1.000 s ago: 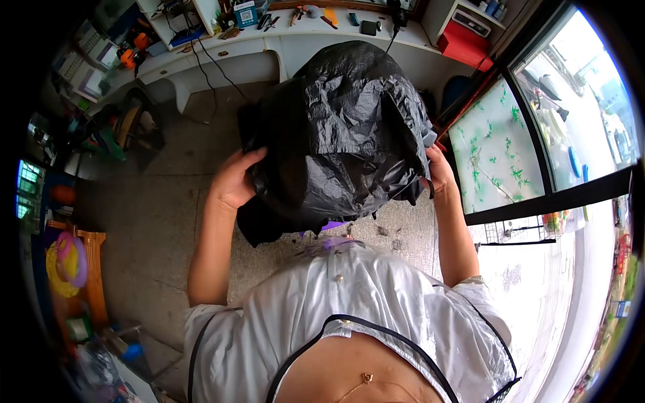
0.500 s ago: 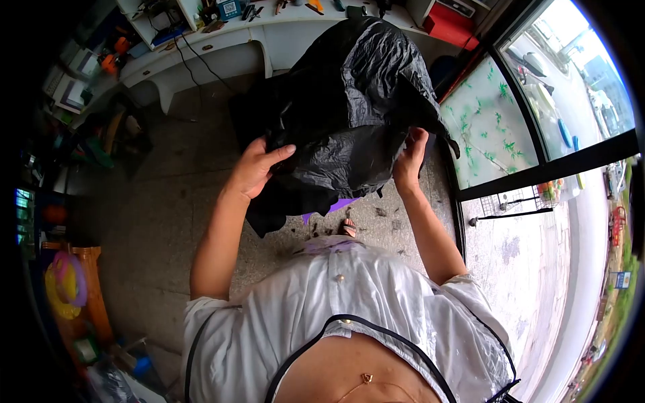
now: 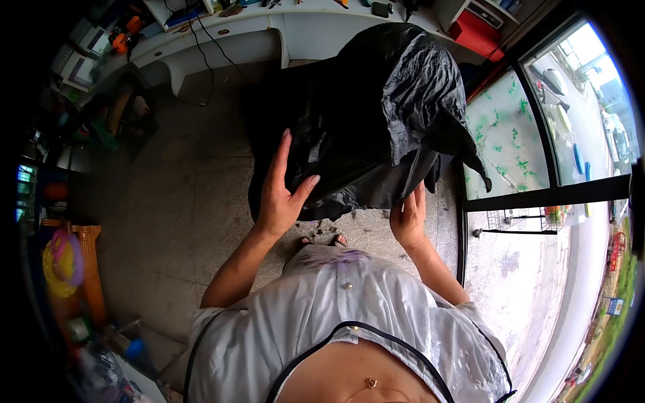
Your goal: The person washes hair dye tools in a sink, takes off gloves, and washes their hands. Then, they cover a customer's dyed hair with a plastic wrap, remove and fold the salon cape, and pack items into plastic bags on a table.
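A large, crinkled black plastic bag (image 3: 423,87) bulges out in front of me, its lower edge hanging above the floor. My left hand (image 3: 279,201) lies against its near left side, fingers stretched and thumb spread apart. At the lower right edge, my right hand (image 3: 408,218) pinches the plastic, its fingertips partly hidden by the bag. What is inside or under the bag, if anything, does not show.
A white desk (image 3: 316,33) with tools runs along the back, with a red box (image 3: 476,33) at its right end. To the right stands a dark-framed glass door (image 3: 507,134) with leaf patterns. A wooden piece (image 3: 91,262) with colourful rings is at left.
My left hand has let go of the plastic and opened flat against it. My right hand has moved lower along the edge. The purple patch under the bag is now out of sight.
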